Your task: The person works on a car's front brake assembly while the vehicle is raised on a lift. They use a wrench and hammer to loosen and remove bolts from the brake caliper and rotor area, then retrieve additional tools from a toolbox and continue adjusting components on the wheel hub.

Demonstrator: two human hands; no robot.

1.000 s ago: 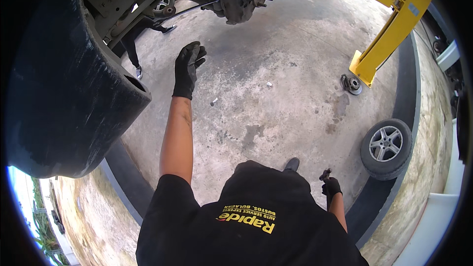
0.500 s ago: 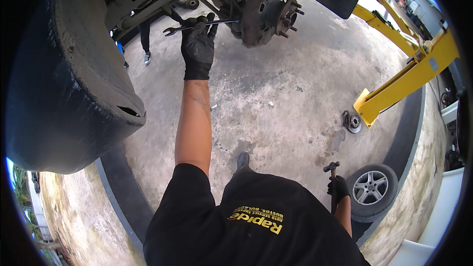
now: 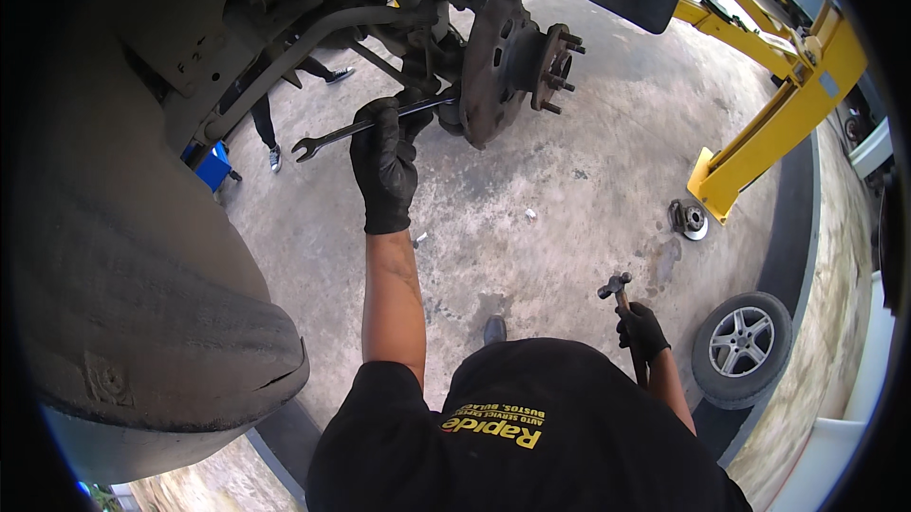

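My left hand (image 3: 384,166), in a black glove, is closed around a combination wrench (image 3: 332,138). The wrench's open jaw points left; its other end reaches behind the rusty brake backing plate (image 3: 486,85), where I cannot make out what it touches. Wheel studs stick out of the hub (image 3: 553,71) to the right of that plate. Down at the right, my gloved right hand (image 3: 643,332) grips a ball-peen hammer (image 3: 617,288) by its handle, head up and apart from the vehicle.
Suspension arms (image 3: 332,33) and a dark bumper or fender (image 3: 180,322) hang above and to the left. At right stand a yellow lift post (image 3: 769,137), a loose hub part (image 3: 690,220) and a wheel (image 3: 742,349). Another person's legs (image 3: 266,128) show beyond the suspension.
The view has tilted, so the suspension and hub sit lower. My left hand keeps the wrench at the backing plate. My right hand has raised the hammer slightly and moved it left.
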